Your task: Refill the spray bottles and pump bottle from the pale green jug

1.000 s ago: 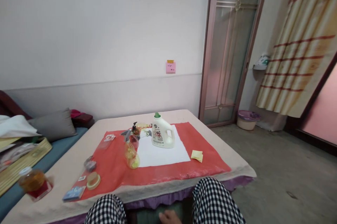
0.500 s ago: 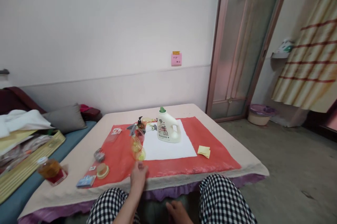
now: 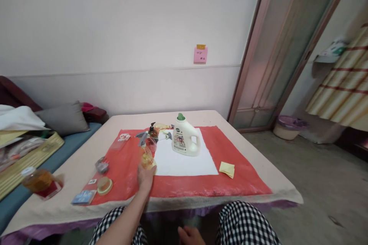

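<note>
My left hand (image 3: 145, 176) reaches over the red cloth and curls round the lower part of a clear spray bottle (image 3: 146, 157) with yellowish contents and a grey trigger head. Between my knees, my right hand (image 3: 191, 236) rests low with its fingers curled in and nothing visible in them. Behind the spray bottle stands a brown pump bottle (image 3: 153, 134) with a black top. To the right, a cream jug (image 3: 184, 139) with a green top stands upright on a white sheet (image 3: 184, 167).
Folded yellow paper (image 3: 227, 169) lies on the red cloth (image 3: 244, 176). At the left are a round tape roll (image 3: 104, 185), a blue packet (image 3: 84, 197), a grey lump (image 3: 102, 165) and an amber-filled bottle (image 3: 42, 183). A pink note (image 3: 200, 55) hangs on the wall.
My left hand came into view, reached forward from the table's near edge and closed round the spray bottle. My right hand stays low between the knees. The view has turned slightly.
</note>
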A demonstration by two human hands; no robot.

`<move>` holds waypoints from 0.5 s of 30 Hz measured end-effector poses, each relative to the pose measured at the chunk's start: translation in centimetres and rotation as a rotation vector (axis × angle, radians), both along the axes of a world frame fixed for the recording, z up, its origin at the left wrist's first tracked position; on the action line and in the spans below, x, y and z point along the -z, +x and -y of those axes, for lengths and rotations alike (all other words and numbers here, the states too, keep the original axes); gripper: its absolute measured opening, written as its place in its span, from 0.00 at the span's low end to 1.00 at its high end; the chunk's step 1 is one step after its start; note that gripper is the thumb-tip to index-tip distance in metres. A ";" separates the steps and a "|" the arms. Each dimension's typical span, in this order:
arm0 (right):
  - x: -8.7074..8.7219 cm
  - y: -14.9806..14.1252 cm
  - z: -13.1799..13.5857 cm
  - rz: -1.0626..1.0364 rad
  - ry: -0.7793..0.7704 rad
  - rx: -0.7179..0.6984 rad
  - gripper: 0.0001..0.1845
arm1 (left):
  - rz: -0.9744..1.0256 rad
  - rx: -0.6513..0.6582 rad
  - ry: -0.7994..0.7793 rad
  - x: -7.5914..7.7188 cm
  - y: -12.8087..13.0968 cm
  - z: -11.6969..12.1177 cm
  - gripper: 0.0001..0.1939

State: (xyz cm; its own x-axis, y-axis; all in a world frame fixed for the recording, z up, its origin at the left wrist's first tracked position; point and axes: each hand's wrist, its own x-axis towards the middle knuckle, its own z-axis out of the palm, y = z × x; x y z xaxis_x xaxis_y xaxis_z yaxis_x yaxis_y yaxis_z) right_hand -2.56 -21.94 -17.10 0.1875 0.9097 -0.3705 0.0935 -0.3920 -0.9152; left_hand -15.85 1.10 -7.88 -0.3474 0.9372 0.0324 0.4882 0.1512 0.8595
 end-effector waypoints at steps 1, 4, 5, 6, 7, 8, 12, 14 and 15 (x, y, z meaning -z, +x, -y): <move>-1.1 0.3 -0.2 -0.037 0.017 0.003 0.35 | 0.000 0.007 -0.008 -0.3 0.1 0.0 0.30; -5.0 2.1 -1.9 -0.124 0.114 0.068 0.39 | 0.013 0.020 0.004 -1.7 0.9 -0.3 0.31; -6.5 3.0 -2.9 -0.133 0.166 0.114 0.39 | 0.023 0.029 0.013 -2.3 1.5 -0.5 0.32; -7.9 4.2 -4.2 -0.141 0.219 0.166 0.38 | 0.035 0.042 0.022 -2.9 2.1 -0.8 0.32; -9.2 5.4 -5.8 -0.142 0.278 0.237 0.34 | 0.050 0.056 0.032 -3.4 2.9 -1.2 0.33; -10.3 6.7 -7.5 -0.142 0.333 0.315 0.32 | 0.067 0.068 0.042 -3.9 3.6 -1.6 0.33; -12.6 11.0 -15.3 -0.170 0.474 0.546 0.33 | 0.141 0.098 0.060 -4.8 6.2 -3.2 0.33; -12.4 12.1 -18.7 -0.204 0.493 0.605 0.33 | 0.177 0.102 0.052 -4.6 6.8 -3.9 0.33; -12.1 12.5 -20.1 -0.223 0.504 0.623 0.33 | 0.196 0.102 0.045 -4.4 6.9 -4.2 0.33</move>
State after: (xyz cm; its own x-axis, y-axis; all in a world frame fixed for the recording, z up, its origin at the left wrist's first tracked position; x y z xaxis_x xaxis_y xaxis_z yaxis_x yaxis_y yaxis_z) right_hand 9.89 -1.82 -4.99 0.6820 0.7306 -0.0348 -0.2093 0.1493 -0.9664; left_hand -8.90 5.30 -3.45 -0.2547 0.9669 0.0158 0.3223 0.0694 0.9441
